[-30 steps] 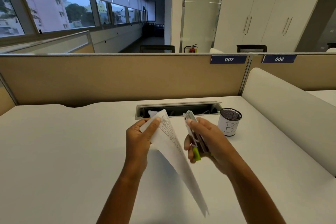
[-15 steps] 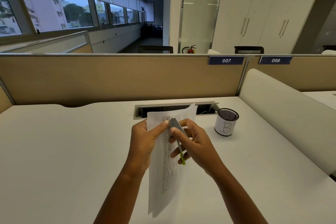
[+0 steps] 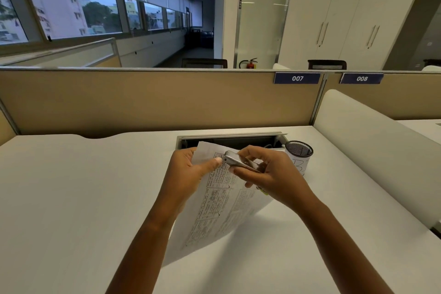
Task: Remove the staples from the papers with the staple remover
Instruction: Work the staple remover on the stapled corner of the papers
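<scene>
My left hand (image 3: 188, 174) pinches the top left corner of the printed papers (image 3: 222, 212), which hang tilted above the white desk. My right hand (image 3: 269, 174) grips the silver staple remover (image 3: 236, 161), with a bit of green handle showing under the palm. The remover's tip rests on the papers' top corner, right against my left thumb. The staple itself is too small to make out.
A black mesh cup (image 3: 299, 155) with a white label stands just right of my right hand. An open cable tray slot (image 3: 229, 139) runs behind the papers. A tan partition (image 3: 155, 100) closes the desk's back; a white divider (image 3: 372, 145) bounds the right side.
The papers swung from edge-on to facing me and tilted right. My right hand brought the staple remover from beside the sheets onto their top corner at my left thumb.
</scene>
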A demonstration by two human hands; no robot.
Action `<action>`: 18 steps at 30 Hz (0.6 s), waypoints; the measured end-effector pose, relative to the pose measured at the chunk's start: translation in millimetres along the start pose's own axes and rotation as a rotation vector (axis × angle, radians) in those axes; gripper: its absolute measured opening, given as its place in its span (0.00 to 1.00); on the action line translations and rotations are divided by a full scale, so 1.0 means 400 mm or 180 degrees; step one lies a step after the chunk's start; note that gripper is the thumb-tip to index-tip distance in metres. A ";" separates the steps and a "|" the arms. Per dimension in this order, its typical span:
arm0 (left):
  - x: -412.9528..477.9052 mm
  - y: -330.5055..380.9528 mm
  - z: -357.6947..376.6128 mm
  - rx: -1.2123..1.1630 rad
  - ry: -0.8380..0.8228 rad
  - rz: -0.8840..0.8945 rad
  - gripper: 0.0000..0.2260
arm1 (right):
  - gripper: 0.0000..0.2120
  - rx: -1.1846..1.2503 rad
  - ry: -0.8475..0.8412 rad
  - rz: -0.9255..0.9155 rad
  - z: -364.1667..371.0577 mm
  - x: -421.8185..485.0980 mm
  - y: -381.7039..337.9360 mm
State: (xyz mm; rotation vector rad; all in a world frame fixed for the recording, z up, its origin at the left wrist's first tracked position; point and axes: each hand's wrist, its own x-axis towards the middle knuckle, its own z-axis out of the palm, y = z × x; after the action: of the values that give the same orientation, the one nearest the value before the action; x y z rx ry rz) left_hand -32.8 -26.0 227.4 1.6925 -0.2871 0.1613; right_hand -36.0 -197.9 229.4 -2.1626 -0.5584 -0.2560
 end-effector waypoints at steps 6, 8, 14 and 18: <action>-0.003 0.001 0.002 0.0139 -0.0078 0.0027 0.06 | 0.06 0.0176 0.0078 -0.0119 -0.008 0.005 0.004; -0.003 -0.003 0.002 0.0038 -0.0097 -0.0020 0.06 | 0.07 0.0372 -0.0027 -0.0048 -0.010 0.008 0.002; 0.001 -0.010 0.004 -0.0010 -0.0210 -0.0029 0.07 | 0.07 0.0362 -0.0467 0.0062 -0.035 0.019 0.009; 0.005 -0.015 0.006 -0.0076 -0.0253 0.0000 0.06 | 0.06 0.0498 -0.0539 0.0073 -0.044 0.019 0.009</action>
State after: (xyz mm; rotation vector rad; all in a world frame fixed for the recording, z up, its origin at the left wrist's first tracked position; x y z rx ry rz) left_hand -29.4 -28.0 221.6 1.6778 -0.3470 0.0902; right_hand -27.3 -211.6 240.5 -2.0482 -0.6276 -0.0153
